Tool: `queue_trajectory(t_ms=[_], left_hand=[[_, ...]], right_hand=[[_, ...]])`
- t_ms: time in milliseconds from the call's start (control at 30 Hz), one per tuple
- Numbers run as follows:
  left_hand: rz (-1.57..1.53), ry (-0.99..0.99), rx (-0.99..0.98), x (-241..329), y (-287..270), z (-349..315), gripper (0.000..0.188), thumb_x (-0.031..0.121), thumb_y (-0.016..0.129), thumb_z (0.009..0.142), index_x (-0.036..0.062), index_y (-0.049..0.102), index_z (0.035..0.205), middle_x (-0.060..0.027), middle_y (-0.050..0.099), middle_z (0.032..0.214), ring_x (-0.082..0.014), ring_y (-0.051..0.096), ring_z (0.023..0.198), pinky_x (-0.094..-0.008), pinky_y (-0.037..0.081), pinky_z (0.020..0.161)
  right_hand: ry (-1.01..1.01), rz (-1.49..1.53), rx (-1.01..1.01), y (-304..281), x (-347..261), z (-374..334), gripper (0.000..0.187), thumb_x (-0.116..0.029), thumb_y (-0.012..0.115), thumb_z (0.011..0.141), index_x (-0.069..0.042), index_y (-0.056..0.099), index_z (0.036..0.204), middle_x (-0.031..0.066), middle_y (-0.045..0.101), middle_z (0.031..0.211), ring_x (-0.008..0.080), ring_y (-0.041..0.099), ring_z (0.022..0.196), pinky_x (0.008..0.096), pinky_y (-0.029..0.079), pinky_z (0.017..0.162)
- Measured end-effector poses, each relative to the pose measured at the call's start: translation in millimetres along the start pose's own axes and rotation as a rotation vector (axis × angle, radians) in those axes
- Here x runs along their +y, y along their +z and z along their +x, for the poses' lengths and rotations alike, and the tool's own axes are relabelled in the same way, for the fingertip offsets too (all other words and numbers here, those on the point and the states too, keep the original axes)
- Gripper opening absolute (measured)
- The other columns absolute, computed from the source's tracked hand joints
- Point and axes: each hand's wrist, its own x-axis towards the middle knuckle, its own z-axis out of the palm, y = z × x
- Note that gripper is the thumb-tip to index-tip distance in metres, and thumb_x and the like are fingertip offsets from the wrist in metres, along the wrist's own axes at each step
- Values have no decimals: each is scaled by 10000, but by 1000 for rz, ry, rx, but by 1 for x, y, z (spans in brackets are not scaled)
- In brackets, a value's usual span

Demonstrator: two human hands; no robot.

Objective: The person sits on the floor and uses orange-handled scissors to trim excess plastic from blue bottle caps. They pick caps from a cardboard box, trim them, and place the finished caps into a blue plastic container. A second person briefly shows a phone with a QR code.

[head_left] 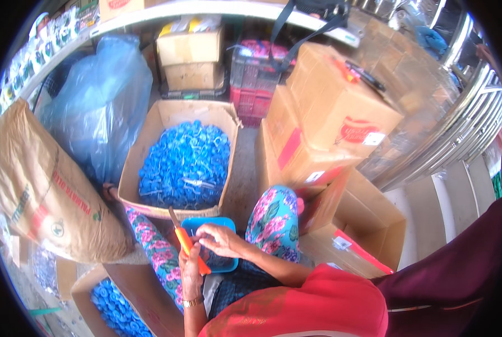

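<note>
Cluttered floor [244,147], boxes [329,95] stacked right; orange-handled knife [184,240], dark blade [174,217] out, gripped in left hand [190,272] beside blue basin [221,222]; right hand [220,240] half-curled over it, can't tell what it's got; 1 carton [175,112] of blue parts [192,160] blocks the front.

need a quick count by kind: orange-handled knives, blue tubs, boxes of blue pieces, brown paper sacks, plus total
Orange-handled knife: 1
Blue tub: 1
Boxes of blue pieces: 2 (front box, lower-left box)
Brown paper sack: 1
Total: 5

Left grip [191,269] closed; right grip [223,240] just beside it, fingers [207,230] bent
</note>
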Motion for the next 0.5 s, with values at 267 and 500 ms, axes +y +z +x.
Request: queue_trajectory(t_ms=[267,500], left_hand=[[0,-12,-56,-1,6,4,279,229,599,901,56,574,1119,-21,613,944,-89,570,759,-229,487,691],[327,121,-40,1,15,0,268,165,606,872,5,568,1084,-84,611,895,-177,589,764,-309,480,671]], right_hand=[[6,-14,16,-5,-1,0,186,-62,586,870,-4,568,1046,149,619,982,280,638,909,363,513,778],[47,65,-3,-10,1,1,273,-199,595,894,5,590,1076,153,618,994,260,626,930,351,495,784]])
